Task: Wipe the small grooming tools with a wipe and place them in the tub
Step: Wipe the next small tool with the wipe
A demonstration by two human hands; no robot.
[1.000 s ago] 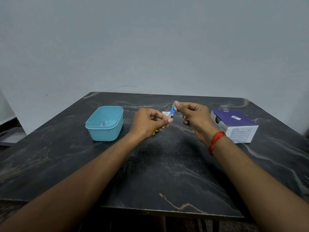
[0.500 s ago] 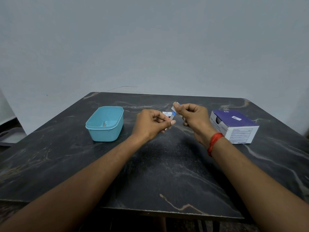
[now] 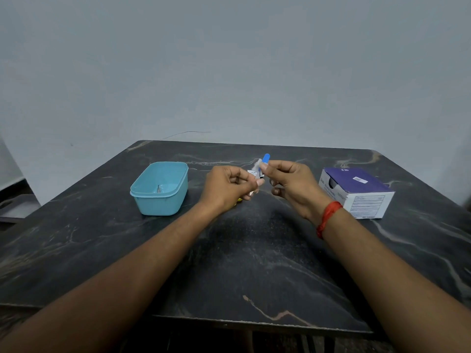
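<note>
A: Hand state?
B: Left hand (image 3: 228,186) pinched blue tool (image 3: 266,157) at lower end; right hand (image 3: 293,184) clamped wipe (image 3: 257,164) around it.
A: Location?
B: Above table (image 3: 254,263); between tub (image 3: 159,206) and box (image 3: 356,184).

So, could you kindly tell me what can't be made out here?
Head view:
- Blue tool: only its tip shows; the right hand and wipe cover the rest.
- Yellow thing: mostly hidden under the left hand.
- Metal piece in the tub: too small to identify.
- Box print: too small to read.
</note>
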